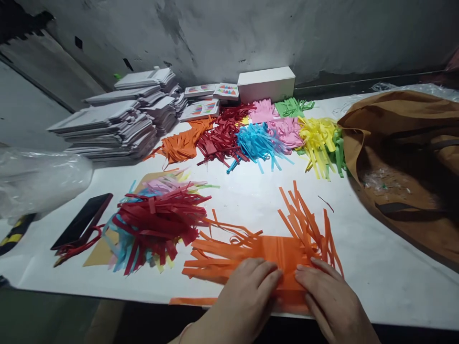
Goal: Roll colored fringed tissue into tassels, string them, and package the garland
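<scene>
A sheet of orange fringed tissue paper (279, 248) lies at the front edge of the table, with cut strips spreading from its left and right sides. My left hand (251, 291) is closed on its near middle part, fingers bent and pressed together. Beside it, my right hand (328, 291) grips the same sheet a little further right, fingertips on the paper. Both thumbs are mostly hidden. Just left of the sheet sits a pile of fringed tissue paper (161, 215), dark red on top, with light blue, pink and yellow below.
Behind are bundles of coloured fringe (258, 143), stacks of white folded paper (103, 124), printed boxes (201, 110) and a white box (267, 83). A phone (84, 222) and red-handled scissors (81, 248) lie left. A brown bag (405, 191) stands open at right.
</scene>
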### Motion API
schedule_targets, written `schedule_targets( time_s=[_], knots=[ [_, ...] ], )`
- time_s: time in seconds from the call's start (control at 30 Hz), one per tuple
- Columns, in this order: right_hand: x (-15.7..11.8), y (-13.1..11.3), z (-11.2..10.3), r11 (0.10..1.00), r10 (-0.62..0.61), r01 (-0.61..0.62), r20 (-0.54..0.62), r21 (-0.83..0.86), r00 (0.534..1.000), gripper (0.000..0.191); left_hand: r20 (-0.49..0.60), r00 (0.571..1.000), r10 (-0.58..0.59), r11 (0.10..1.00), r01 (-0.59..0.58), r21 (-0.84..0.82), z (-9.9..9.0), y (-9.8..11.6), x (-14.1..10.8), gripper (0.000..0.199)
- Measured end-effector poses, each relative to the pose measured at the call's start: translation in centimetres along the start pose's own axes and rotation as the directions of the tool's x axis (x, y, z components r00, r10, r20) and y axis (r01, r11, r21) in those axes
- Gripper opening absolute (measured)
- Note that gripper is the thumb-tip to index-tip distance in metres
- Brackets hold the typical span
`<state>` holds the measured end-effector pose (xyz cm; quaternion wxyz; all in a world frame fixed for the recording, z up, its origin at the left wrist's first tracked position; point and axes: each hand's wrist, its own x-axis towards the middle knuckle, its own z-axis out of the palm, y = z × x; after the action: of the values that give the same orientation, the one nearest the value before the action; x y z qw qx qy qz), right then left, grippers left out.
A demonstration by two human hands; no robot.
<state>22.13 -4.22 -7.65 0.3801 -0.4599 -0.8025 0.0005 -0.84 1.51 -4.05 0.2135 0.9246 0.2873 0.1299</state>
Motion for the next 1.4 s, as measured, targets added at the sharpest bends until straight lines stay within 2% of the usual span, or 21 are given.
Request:
schedule_targets(
  time_s=[0.1,0.23,0.3,0.4,0.47,0.53,0.6,0.7,0.77,0.83,0.9,0.97,1.03,1.07,1.13,1.23,1.33,1.4],
  knots=[
    [0.3,-0.2,-0.1,0.995,0.102,-0.102,0.037,0.017,0.994,0.025,0.016,0.991,-0.130,0.987,0.131,-0.091,0.7,-0.7,0.7,0.028],
    [1.2,0.2,0.4,0.966,0.260,-0.260,0.017,-0.008,0.965,0.016,0.168,0.921,-0.350,0.931,0.362,-0.042,-1.3,-2.4,2.7,0.022],
    [1.9,0.7,0.8,0.944,0.328,-0.328,0.009,-0.041,0.945,0.017,0.208,0.890,-0.407,0.912,0.407,0.044,-2.0,-2.9,3.9,0.025],
    [2.9,1.4,1.2,0.914,0.376,-0.363,0.046,-0.179,0.925,0.020,0.205,0.882,-0.424,0.904,0.398,0.156,-2.0,-3.3,5.3,0.021],
    [3.4,1.4,1.1,0.888,0.364,-0.338,0.025,-0.311,0.931,0.020,0.212,0.882,-0.421,0.902,0.385,0.194,-1.8,-3.5,5.7,0.019],
    [3.7,1.0,0.9,0.890,0.285,-0.277,-0.031,-0.361,0.958,0.020,0.223,0.879,-0.422,0.901,0.377,0.215,-1.6,-3.6,6.0,0.021],
    [3.7,0.4,0.8,0.946,0.134,-0.137,-0.029,-0.293,0.991,0.022,0.226,0.880,-0.418,0.901,0.368,0.230,-1.5,-3.7,6.1,0.021],
    [3.0,-0.2,1.2,0.985,-0.031,0.041,0.060,-0.168,0.998,0.030,0.221,0.882,-0.416,0.899,0.361,0.248,-1.6,-3.8,6.3,0.022],
    [2.4,-0.1,1.7,0.982,-0.009,0.028,0.104,-0.187,0.995,0.033,0.224,0.876,-0.428,0.890,0.365,0.272,-1.8,-3.9,6.3,0.023],
    [1.8,0.2,2.2,0.972,0.011,0.016,0.110,-0.235,0.994,0.033,0.176,0.883,-0.435,0.873,0.367,0.320,-1.9,-3.8,6.1,0.019],
    [1.5,0.4,2.5,0.967,0.008,0.022,0.113,-0.253,0.994,0.033,0.061,0.935,-0.350,0.882,0.307,0.359,-2.0,-3.4,5.7,0.011],
    [1.5,0.6,2.4,0.971,0.022,0.004,0.103,-0.239,0.994,0.032,-0.019,0.989,-0.148,0.919,0.145,0.367,-1.9,-2.9,5.0,0.012],
    [1.7,0.6,2.2,0.980,0.067,-0.051,0.078,-0.190,0.995,0.027,-0.009,1.000,0.028,0.929,-0.022,0.368,-1.6,-2.4,4.4,0.014],
    [1.8,0.6,2.0,0.983,0.092,-0.081,0.065,-0.163,0.994,0.024,0.010,0.998,0.069,0.924,-0.067,0.378,-1.3,-2.3,4.0,0.014],
    [2.1,0.5,1.8,0.984,0.137,-0.130,0.050,-0.122,0.989,0.022,0.026,0.996,0.083,0.907,-0.086,0.411,-0.8,-2.3,3.6,0.014],
    [2.3,0.3,1.9,0.977,0.151,-0.141,0.053,-0.159,0.987,0.020,-0.025,0.996,0.083,0.913,-0.066,0.403,-0.2,-2.7,3.2,0.014],
    [2.4,-0.1,2.7,0.961,0.095,-0.071,0.078,-0.266,0.992,0.026,-0.077,0.989,0.123,0.934,-0.089,0.345,-0.1,-2.8,2.9,0.014],
    [2.3,-0.2,3.2,0.953,0.045,-0.013,0.097,-0.304,0.994,0.030,-0.072,0.985,0.159,0.935,-0.127,0.332,-0.3,-2.9,2.6,0.017]
  ],
)
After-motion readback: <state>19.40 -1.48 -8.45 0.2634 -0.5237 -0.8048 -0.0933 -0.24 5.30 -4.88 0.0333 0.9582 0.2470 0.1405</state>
